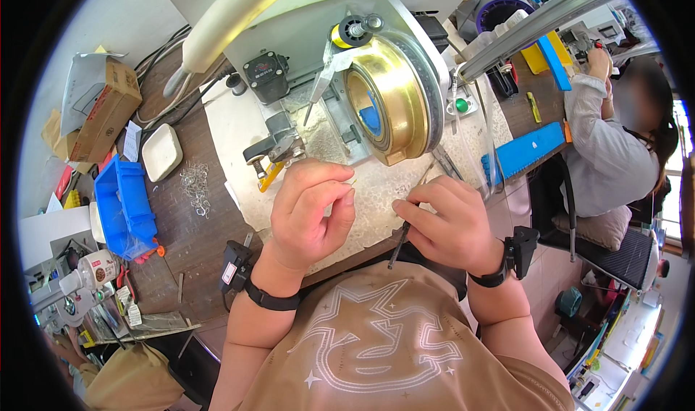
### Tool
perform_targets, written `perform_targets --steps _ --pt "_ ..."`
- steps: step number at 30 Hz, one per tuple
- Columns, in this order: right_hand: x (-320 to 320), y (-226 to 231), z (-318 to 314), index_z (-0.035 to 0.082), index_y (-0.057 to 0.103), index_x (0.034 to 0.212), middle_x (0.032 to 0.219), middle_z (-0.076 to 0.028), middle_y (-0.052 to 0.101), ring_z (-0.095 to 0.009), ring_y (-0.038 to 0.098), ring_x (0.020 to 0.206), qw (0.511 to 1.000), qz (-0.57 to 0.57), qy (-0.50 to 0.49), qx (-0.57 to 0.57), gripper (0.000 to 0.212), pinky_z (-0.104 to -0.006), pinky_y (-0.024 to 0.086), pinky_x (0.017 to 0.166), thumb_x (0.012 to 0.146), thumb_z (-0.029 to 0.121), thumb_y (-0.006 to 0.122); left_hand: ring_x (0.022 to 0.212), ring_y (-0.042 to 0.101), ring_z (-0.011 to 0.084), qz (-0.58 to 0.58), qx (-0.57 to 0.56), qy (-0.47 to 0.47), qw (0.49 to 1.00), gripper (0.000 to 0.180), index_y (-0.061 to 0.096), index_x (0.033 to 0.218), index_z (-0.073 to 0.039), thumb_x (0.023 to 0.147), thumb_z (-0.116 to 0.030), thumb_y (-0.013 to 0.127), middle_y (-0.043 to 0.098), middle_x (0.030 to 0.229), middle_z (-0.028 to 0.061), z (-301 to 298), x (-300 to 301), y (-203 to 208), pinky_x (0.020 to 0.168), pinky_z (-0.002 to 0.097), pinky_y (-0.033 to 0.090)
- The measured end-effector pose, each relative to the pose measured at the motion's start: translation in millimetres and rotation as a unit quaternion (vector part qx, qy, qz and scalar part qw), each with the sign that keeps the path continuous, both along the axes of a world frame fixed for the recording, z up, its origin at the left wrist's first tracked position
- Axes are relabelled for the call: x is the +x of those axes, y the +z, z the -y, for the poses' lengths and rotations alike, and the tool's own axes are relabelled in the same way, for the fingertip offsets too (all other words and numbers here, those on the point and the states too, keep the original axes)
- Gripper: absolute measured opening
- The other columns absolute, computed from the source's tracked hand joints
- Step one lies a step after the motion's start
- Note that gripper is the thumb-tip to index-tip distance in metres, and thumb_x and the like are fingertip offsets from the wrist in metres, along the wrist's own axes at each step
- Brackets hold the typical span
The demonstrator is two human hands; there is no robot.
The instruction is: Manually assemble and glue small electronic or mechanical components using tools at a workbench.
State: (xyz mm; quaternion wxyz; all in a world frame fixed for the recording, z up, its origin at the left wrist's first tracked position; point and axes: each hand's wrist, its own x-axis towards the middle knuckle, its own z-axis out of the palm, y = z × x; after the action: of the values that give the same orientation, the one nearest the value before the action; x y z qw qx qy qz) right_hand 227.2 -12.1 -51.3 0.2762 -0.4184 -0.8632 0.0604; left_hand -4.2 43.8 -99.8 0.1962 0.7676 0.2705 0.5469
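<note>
My left hand (311, 212) is raised over the near edge of the bench, thumb and fingers pinched together. A tiny pale piece (350, 181) shows at its fingertips, too small to name. My right hand (449, 215) is closed around a slim dark rod-like tool (398, 247), possibly tweezers, whose lower end sticks out below the fingers. Just beyond both hands stands a bench machine with a large brass ring (391, 100) and a blue patch inside it. A spool of yellow wire or thread (352, 32) sits on top. A yellow-handled clamp (272, 171) lies nearest my left hand.
Left on the brown bench are a tangle of thin metal loops (195, 189), a white dish (162, 153), a blue bin (127, 205) and a cardboard box (108, 111). A lamp arm (232, 20) hangs overhead. At right, another person (615, 143) sits by a blue strip (525, 150).
</note>
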Motion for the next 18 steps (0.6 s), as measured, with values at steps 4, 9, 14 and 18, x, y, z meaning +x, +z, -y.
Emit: perform_targets --steps 4,9,14,18 --pt "0.2 -0.2 0.1 0.007 0.070 0.099 0.092 -0.003 0.060 -0.022 0.061 0.076 1.000 0.013 0.000 -0.009 0.038 -0.0347 0.049 0.063 0.061 0.004 0.075 0.087 0.066 0.0280 0.000 0.005 -0.001 1.000 0.012 0.061 0.098 0.000 0.090 0.000 0.069 0.068 0.102 0.0174 -0.3 0.2 0.4 0.076 0.0351 0.055" --pt "1.2 -1.5 -1.9 0.008 0.070 0.098 0.091 -0.003 0.060 -0.022 0.060 0.076 1.000 0.026 -0.002 -0.009 0.036 -0.0344 0.048 0.063 0.063 0.005 0.074 0.087 0.066 0.0283 0.004 0.001 0.000 1.000 0.012 0.060 0.098 0.000 0.089 0.002 0.068 0.068 0.102 0.0178 -1.5 0.4 -2.4 0.077 0.0353 0.055" --pt "2.4 -0.5 0.8 0.007 0.071 0.099 0.091 -0.003 0.061 -0.021 0.060 0.076 0.999 0.040 0.002 -0.012 0.035 -0.0336 0.048 0.063 0.064 0.008 0.073 0.087 0.066 0.0283 0.006 -0.001 0.000 1.000 0.013 0.060 0.099 0.000 0.088 0.003 0.067 0.068 0.102 0.0179 -0.9 0.5 -0.8 0.077 0.0354 0.055" --pt "4.5 -3.9 1.1 0.007 0.071 0.100 0.091 -0.003 0.061 -0.021 0.060 0.078 0.998 0.067 0.002 0.007 0.033 -0.0338 0.049 0.064 0.068 0.012 0.069 0.088 0.066 0.0280 0.006 0.004 0.000 1.000 0.013 0.060 0.099 0.000 0.088 0.003 0.068 0.069 0.102 0.0178 -0.8 0.4 -1.7 0.077 0.0353 0.055"
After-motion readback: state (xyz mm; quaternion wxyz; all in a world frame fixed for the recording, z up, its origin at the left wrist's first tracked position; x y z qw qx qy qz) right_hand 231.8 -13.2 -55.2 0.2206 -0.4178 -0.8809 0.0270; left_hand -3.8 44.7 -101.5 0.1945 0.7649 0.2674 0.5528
